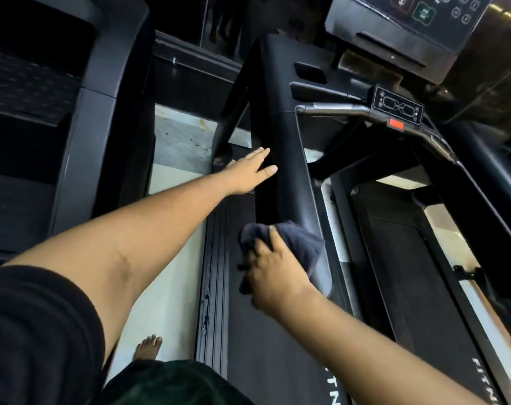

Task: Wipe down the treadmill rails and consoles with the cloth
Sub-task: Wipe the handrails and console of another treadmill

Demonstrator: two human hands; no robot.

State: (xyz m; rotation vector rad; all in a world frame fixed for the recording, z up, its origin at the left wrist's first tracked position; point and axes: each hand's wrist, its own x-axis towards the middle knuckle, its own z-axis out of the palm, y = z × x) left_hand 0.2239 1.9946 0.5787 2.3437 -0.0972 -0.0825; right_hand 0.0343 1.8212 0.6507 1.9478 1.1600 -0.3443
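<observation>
Reaching forward, the left hand (248, 172) lies flat with its fingers spread against the outer side of the dark side rail (280, 159), holding nothing, probably to brace the body. Lower on that rail, near its end, the right hand (273, 273) is closed around the bunched dark cloth (298, 244), pressing it onto the surface to wipe. Farther right, the console (400, 21) and handlebar control pad (397, 106) sit well beyond the cloth.
</observation>
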